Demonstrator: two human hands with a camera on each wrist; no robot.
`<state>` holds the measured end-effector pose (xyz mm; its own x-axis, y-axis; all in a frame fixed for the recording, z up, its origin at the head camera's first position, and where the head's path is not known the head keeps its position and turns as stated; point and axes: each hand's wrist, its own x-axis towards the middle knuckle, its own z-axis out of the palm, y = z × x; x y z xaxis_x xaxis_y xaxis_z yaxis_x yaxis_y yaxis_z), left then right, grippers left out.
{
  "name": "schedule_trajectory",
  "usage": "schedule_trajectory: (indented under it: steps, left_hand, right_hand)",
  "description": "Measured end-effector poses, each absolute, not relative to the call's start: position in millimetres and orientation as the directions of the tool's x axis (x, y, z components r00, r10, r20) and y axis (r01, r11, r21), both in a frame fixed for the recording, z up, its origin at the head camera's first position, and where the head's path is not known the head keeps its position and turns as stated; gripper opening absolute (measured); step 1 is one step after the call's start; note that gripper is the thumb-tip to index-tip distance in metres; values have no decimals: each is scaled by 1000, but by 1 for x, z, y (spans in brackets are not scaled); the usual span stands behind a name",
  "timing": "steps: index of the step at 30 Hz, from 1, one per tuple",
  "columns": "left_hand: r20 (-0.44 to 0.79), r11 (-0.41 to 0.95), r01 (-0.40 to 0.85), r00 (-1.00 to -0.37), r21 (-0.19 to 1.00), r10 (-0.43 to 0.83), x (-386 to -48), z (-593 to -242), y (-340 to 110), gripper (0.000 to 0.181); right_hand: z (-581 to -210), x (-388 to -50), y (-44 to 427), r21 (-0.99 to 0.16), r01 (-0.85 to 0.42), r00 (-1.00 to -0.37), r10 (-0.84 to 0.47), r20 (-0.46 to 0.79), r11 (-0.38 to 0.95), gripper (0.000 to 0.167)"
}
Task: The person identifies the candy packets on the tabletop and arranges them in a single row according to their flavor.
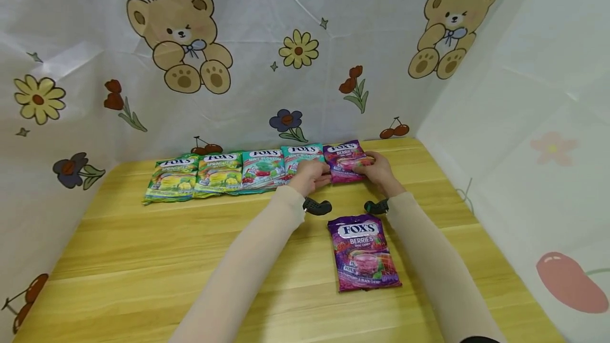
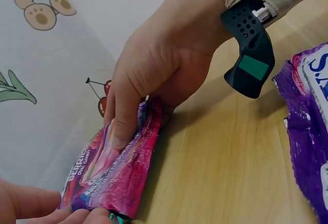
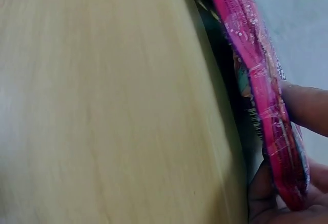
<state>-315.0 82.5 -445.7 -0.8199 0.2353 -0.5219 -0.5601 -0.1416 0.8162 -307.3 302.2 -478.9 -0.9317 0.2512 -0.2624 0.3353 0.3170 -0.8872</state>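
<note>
At the right end of a row of candy bags, a purple Fox's Berries candy bag [image 1: 344, 160] is between my two hands, its near edge raised off the table in the right wrist view. My right hand [image 1: 379, 172] grips its right side, thumb [image 3: 305, 106] on the face and fingers behind. The left hand [image 1: 312, 174] pinches its left edge, in front of a teal Mint Blossom bag [image 1: 299, 153] that it partly covers. Another purple Berries candy bag [image 1: 364, 253] lies flat on the table between my forearms.
Further left in the row lie another Mint Blossom bag [image 1: 262, 169] and two green-yellow Spring Tea bags [image 1: 218, 173] [image 1: 172, 179]. A printed cloth wall [image 1: 257, 89] rises behind the row. A white side wall [image 1: 514, 120] bounds the wooden table [image 1: 157, 258] on the right.
</note>
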Motion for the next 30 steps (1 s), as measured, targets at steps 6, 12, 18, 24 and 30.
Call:
schedule_trajectory:
  steps: [6, 12, 18, 24, 30]
  left_hand:
    - [-519, -131, -559, -818, 819, 248, -314, -448, 79, 61]
    - [-493, -134, -538, -828, 832, 267, -311, -454, 77, 44]
    - [-486, -100, -531, -824, 841, 292, -301, -454, 75, 40]
    - [-472, -61, -522, -809, 851, 350, -289, -454, 67, 39]
    - [-471, 2, -508, -797, 861, 378, -281, -464, 53, 41]
  right_hand:
    - [-478, -302, 304, -832, 346, -934, 246, -260, 433, 79]
    - [-476, -295, 309, -825, 343, -937, 228, -266, 449, 75]
    - [-473, -284, 320, -832, 350, -935, 218, -280, 431, 70]
    - [-473, -272, 329, -845, 334, -942, 190, -278, 418, 69]
    - [-473, -257, 339, -856, 354, -935, 146, -322, 378, 69]
